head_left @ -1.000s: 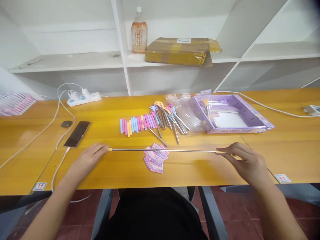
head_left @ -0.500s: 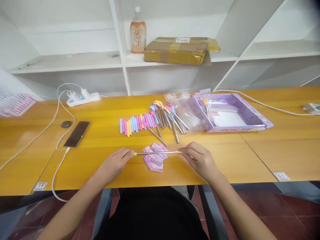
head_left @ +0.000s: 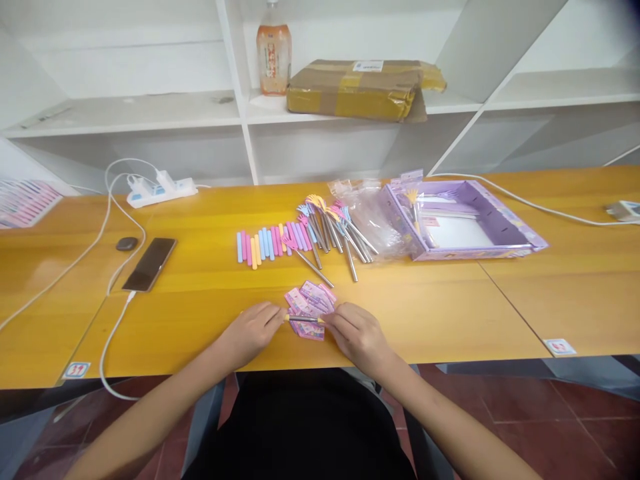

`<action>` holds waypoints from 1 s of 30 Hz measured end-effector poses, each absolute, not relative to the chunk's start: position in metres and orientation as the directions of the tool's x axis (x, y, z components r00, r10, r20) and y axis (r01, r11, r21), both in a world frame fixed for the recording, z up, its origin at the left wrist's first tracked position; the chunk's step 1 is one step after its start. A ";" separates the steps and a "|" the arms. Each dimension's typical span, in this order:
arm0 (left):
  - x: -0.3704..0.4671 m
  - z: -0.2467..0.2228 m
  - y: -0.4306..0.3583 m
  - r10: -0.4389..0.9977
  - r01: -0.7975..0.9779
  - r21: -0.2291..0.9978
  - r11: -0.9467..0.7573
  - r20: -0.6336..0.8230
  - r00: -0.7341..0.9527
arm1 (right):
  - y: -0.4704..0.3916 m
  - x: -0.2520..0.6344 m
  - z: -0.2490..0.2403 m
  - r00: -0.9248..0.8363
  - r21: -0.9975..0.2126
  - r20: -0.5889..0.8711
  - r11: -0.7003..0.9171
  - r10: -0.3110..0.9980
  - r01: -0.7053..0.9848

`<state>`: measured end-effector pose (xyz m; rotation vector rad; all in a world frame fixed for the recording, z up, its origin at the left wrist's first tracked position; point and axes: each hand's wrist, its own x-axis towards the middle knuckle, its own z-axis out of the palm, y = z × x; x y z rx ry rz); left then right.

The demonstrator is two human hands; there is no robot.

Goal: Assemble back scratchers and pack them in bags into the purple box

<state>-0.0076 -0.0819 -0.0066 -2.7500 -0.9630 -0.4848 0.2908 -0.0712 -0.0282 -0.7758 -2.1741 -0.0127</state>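
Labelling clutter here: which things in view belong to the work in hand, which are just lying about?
Work, it seems:
held metal rod
back scratchers
coloured sticks
cards
plastic bags
purple box

Lying about, likely:
phone
power strip
bottle
cardboard box

I see both bare forearms (head_left: 187,381) slanting inward from the near side of the card pile (head_left: 311,300); the left hand (head_left: 259,330) pinches at its left edge, the right hand (head_left: 361,333) at its right, fingers (head_left: 345,321) curled, knuckles up.

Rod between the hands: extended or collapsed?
Mostly collapsed: only a short length of rod shows between left hand and right hand. Whether fully, cannot tell.
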 end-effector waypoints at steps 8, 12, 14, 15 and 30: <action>0.000 -0.012 -0.086 0.586 0.642 -0.024 -0.766 0.383 0.714 | -0.063 0.296 -0.013 -0.559 -0.167 0.649 0.814 0.515 0.557; 0.013 -0.010 -0.087 0.712 0.752 -0.046 -0.658 0.289 0.640 | -0.055 0.297 -0.002 -0.569 -0.097 0.640 0.789 0.517 0.607; 0.013 -0.005 -0.083 0.809 0.835 -0.065 -0.546 0.217 0.546 | -0.053 0.298 0.002 -0.582 -0.041 0.634 0.774 0.509 0.631; 0.009 -0.001 -0.080 0.858 0.876 -0.082 -0.476 0.176 0.483 | -0.051 0.301 0.003 -0.591 -0.015 0.627 0.766 0.507 0.642; -0.152 0.048 -0.071 0.997 0.931 -0.356 -0.081 -0.047 0.069 | -0.020 0.531 -0.026 -0.441 0.036 0.606 0.531 0.662 0.846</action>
